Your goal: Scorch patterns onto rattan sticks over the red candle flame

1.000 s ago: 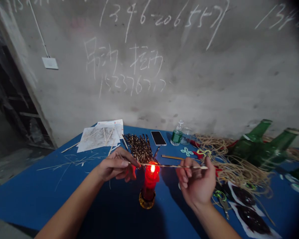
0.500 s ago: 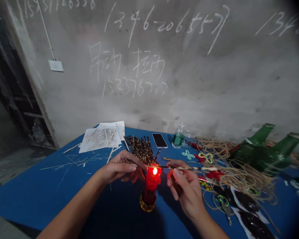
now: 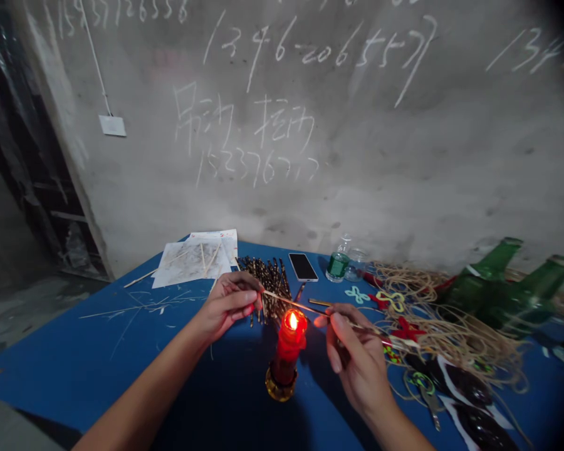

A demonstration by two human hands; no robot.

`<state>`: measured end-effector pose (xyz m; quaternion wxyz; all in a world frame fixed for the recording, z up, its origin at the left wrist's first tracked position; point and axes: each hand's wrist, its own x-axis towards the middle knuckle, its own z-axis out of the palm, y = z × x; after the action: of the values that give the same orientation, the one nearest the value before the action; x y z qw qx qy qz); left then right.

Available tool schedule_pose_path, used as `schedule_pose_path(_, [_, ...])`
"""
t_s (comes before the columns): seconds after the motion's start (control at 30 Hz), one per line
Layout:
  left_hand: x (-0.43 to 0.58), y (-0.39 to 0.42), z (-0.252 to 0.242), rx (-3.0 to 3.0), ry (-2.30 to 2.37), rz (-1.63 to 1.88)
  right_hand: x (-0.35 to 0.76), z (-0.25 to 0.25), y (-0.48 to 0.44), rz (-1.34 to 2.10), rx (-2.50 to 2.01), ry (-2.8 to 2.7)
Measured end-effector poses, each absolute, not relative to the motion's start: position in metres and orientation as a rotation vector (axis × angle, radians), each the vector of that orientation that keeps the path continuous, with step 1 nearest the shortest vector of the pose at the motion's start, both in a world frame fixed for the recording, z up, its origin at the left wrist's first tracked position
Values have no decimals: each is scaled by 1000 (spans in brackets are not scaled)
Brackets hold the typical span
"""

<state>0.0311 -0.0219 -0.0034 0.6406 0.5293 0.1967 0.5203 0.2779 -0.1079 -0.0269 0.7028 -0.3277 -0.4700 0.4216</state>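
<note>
A lit red candle (image 3: 290, 351) stands upright in a gold-coloured base (image 3: 281, 388) on the blue table. Just above and behind its flame, a thin stick (image 3: 294, 304) stretches between my hands, sloping down to the right. My left hand (image 3: 230, 305) pinches the stick's left end between thumb and fingers. On the other side of the candle, my right hand (image 3: 360, 351) grips the stick farther along, its right part running on past the fingers. Behind the candle lies a pile of dark, blotched sticks (image 3: 269, 279), partly covered by my left hand.
Papers (image 3: 192, 262) with pale sticks lie at the back left, a phone (image 3: 303, 267) behind the pile. A small bottle (image 3: 337, 266), tangled cord (image 3: 455, 326), green bottles (image 3: 489, 269), a red star shape (image 3: 408, 329) and dark packets (image 3: 482, 423) occupy the right.
The stick has been lifted off the flame and tilted, its left end now higher. My left hand has risen slightly away from the candle. My right hand still holds the stick.
</note>
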Motion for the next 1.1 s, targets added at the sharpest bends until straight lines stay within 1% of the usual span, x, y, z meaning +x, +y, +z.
schedule_pose_path(0.17, [34, -24, 4, 1176, 546, 1220, 279, -25, -107, 932, -691, -1023])
schedule_pose_path(0.37, [35, -24, 5, 1300, 338, 1175, 279, -22, -106, 980, -663, -1006])
schedule_pose_path(0.53, [35, -24, 3, 1328, 292, 1096, 278, -23, -106, 1013, -670, -1007])
schedule_pose_path(0.73, [35, -22, 1, 1365, 366, 1096, 280, -27, -105, 1000, -650, -999])
schedule_pose_path(0.93, [33, -20, -3, 1429, 456, 1019, 278, -26, -107, 1003, -658, -991])
schedule_pose_path(1.1, [33, -19, -2, 1471, 446, 998, 278, -28, -107, 1016, -678, -1010])
